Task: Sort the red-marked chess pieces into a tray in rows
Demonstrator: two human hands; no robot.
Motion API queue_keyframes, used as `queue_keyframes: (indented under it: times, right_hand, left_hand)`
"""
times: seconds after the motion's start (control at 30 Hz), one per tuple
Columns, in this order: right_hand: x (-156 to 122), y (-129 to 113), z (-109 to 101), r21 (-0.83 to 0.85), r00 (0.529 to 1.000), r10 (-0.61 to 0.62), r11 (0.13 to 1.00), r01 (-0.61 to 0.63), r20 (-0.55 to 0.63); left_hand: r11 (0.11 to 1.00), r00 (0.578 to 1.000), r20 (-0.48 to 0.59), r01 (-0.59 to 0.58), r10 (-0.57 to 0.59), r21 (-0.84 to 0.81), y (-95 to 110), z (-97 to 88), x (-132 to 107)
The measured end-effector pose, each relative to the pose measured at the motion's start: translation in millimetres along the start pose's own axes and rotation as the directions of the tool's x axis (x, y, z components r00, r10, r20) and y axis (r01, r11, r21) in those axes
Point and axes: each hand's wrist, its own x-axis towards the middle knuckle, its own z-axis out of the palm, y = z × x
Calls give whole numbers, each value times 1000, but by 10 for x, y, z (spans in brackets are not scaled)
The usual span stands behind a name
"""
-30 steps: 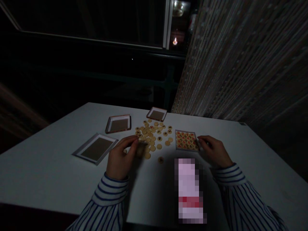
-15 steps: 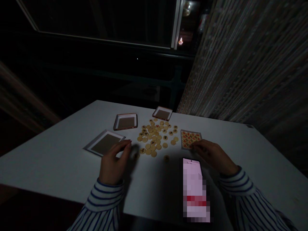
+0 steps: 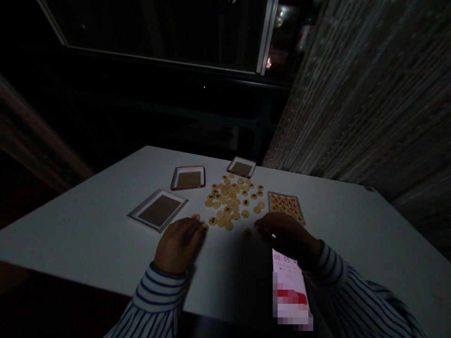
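Note:
A heap of round tan game discs [image 3: 230, 202] lies loose in the middle of a white table [image 3: 88, 234]. My left hand [image 3: 178, 244] rests on the table just left of the heap, fingers curled over a disc [image 3: 204, 227]; another disc [image 3: 195, 217] lies beside its fingertips. My right hand [image 3: 291, 237] reaches leftward over the table, fingers bent, toward a lone disc [image 3: 247, 233]; what it holds, if anything, is lost in the dark. A square tray [image 3: 286, 205] filled with red-marked discs sits beyond that hand.
Three empty trays lie on the table: a white-rimmed one [image 3: 158, 210] at left, a red-rimmed one [image 3: 188, 178] and a small one [image 3: 241, 167] farther back. A lit phone [image 3: 291, 291] lies near the front edge. A ribbed curtain [image 3: 369, 94] hangs at right; a dark window behind.
My right hand moved left from the filled tray toward the lone disc, now covering the phone's top. My left hand dropped lower onto the table by the heap's edge. The view shifted.

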Motion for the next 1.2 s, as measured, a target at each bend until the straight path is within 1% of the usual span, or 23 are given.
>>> queue_keyframes:
  times: [0.07,0.13,0.27,0.37,0.7,0.9,1.07,1.2]
  right_hand:
    - [93,-121,3,-91,992,-12,996,24,129]
    - [175,-217,18,-132,983,-30,990,55,182]
    - [307,-328,74,-142,977,-83,984,112,195]
    - [404,-383,113,-148,972,-119,978,150,204]
    - [684,-495,302,-171,962,-196,958,229,191]
    - [734,-531,356,-186,960,-195,955,233,201]
    - [738,-535,360,-179,958,-194,956,233,213]
    - [731,-524,348,-182,958,-197,955,236,209]
  left_hand:
    - [1000,999,30,-10,9,30,-44,19,-32]
    - [999,999,45,-18,15,51,-93,46,-75]
    - [997,999,27,-31,29,76,-175,105,-165]
    - [997,999,37,-42,40,72,-203,135,-200]
    - [998,997,72,-24,19,63,-175,196,-184]
    - [997,994,110,-21,12,75,-156,240,-130]
    - [995,990,142,-31,17,96,-151,247,-105]
    - [995,991,134,-16,3,94,-152,256,-105]
